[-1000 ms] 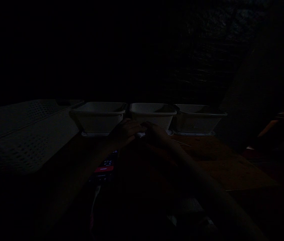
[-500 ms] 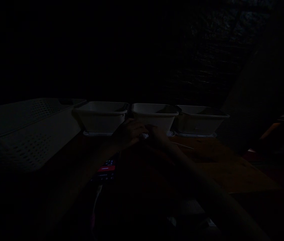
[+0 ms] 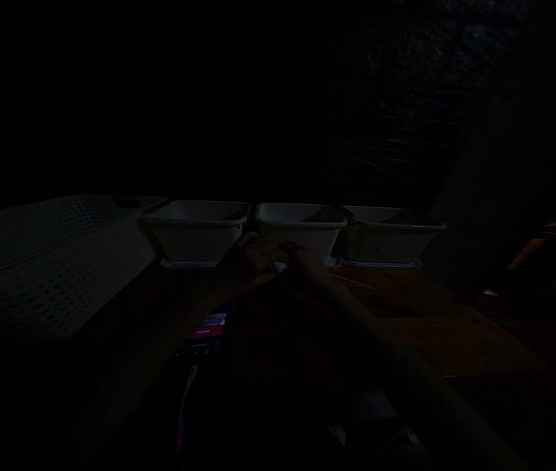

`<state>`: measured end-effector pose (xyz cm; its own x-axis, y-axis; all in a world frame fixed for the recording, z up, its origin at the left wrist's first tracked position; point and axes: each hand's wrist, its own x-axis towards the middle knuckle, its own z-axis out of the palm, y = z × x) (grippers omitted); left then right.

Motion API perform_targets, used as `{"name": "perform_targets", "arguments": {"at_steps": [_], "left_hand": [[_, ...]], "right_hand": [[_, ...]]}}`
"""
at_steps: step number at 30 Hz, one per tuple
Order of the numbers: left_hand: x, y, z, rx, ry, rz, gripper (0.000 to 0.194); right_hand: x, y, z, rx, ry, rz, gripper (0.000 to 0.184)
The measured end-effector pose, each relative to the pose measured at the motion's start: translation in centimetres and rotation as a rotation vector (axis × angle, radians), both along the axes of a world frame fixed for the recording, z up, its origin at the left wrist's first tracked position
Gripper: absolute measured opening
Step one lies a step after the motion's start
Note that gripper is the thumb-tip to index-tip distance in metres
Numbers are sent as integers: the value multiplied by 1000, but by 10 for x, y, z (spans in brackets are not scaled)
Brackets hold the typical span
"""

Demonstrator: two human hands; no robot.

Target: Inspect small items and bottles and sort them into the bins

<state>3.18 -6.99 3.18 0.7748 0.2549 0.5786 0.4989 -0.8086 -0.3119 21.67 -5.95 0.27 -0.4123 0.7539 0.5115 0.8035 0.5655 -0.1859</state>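
In very dim light, my left hand (image 3: 253,260) and my right hand (image 3: 305,261) meet at the middle of the wooden table (image 3: 479,340). Between them shows a small, pale, crumpled-looking object (image 3: 278,267), too dark to name. The left fingers curl over it from one side; the right fingers close in from the other. Just behind the hands stands a white plastic tub (image 3: 302,226). A phone (image 3: 207,332) with a lit screen lies by my left forearm, a white cable (image 3: 186,396) running from its lower end.
Two more white tubs, a left one (image 3: 197,235) and a right one (image 3: 390,239), stand on pale lids or trays. A large perforated basket (image 3: 62,261) fills the left. A thin stick (image 3: 356,282) lies right of my hands. Another person's arm (image 3: 526,258) shows at far right.
Both hands stay together around the pale object with only slight finger movement. The phone's screen picture has changed. The view has shifted very slightly.
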Motion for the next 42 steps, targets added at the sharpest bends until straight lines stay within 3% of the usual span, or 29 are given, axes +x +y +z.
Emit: {"name": "perform_targets", "arguments": {"at_steps": [14, 42], "left_hand": [[4, -3, -3, 166, 45, 3, 23], [17, -10, -8, 404, 111, 76, 20]], "right_hand": [[-2, 2, 2, -45, -4, 111, 30], [-1, 4, 4, -37, -30, 77, 23]]}}
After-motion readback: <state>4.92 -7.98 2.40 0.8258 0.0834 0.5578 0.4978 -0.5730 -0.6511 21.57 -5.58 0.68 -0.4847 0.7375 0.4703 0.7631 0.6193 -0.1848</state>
